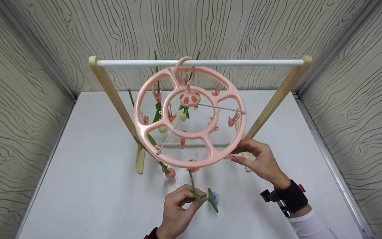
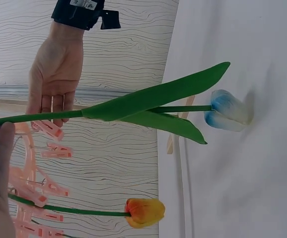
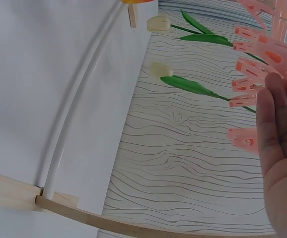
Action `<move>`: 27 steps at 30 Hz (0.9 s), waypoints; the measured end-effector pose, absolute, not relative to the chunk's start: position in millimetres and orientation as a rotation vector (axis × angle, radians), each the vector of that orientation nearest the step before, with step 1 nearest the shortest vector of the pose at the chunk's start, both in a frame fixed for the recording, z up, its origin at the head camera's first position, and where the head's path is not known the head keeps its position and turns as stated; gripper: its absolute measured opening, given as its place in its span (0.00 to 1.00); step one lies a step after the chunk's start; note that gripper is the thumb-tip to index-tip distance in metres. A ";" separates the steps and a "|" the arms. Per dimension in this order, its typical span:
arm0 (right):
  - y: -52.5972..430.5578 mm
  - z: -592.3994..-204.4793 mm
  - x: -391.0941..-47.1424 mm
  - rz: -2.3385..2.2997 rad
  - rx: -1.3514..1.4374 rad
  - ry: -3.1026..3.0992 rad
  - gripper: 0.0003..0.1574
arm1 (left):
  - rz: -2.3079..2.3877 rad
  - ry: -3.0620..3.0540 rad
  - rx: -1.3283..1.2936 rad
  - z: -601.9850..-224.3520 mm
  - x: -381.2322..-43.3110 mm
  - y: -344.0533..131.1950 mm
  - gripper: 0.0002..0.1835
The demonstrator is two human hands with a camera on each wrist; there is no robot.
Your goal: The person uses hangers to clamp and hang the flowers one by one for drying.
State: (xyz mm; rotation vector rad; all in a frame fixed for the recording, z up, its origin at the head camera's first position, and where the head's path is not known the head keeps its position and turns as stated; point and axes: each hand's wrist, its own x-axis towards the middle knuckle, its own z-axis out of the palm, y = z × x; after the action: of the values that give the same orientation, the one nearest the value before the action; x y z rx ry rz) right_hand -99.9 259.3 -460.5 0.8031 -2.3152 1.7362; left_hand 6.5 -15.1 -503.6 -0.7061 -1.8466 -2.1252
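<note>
In the head view, my left hand [image 1: 177, 210] pinches the green stem of a blue-and-white artificial tulip [image 2: 228, 110], which hangs bloom down. The upper stem reaches a pink clothespin [image 1: 193, 168] at the front of a round pink clip hanger [image 1: 207, 162]. At the hanger's right front edge, my right hand [image 1: 260, 161] grips a pink clothespin [image 1: 228, 156] between thumb and fingers. From the left side of the hanger hangs an orange-yellow tulip [image 2: 144, 212]. Two white tulips [image 3: 158, 23] hang farther back, heads down, their stems passing the clothespins.
The hanger's hook goes over a white rod [image 1: 244, 62] between wooden legs [image 1: 274, 103]. A thin lower rod [image 3: 66, 129] joins the legs near the white table [image 1: 78, 199]. Several other clothespins dangle round the rings. Wood-patterned panels [image 1: 370, 83] enclose the back and sides.
</note>
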 end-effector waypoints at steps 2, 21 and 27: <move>258.8 -460.3 -99.0 1.742 0.812 -2.318 0.26 | -2.139 -1.844 -0.711 -505.0 6.3 -14.3 0.04; 253.2 -459.7 -93.8 1.731 0.868 -2.344 0.26 | -2.128 -1.878 -0.716 -498.1 3.1 -0.3 0.05; 251.9 -459.4 -90.7 1.733 0.900 -2.347 0.25 | -2.083 -1.860 -0.718 -483.5 -5.9 0.4 0.04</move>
State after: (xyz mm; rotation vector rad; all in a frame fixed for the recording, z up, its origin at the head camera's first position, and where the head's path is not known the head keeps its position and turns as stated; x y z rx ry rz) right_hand -90.7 251.9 -459.4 0.9005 -2.3467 1.7328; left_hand -5.9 0.4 -483.5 -0.7179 -1.8604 -2.0830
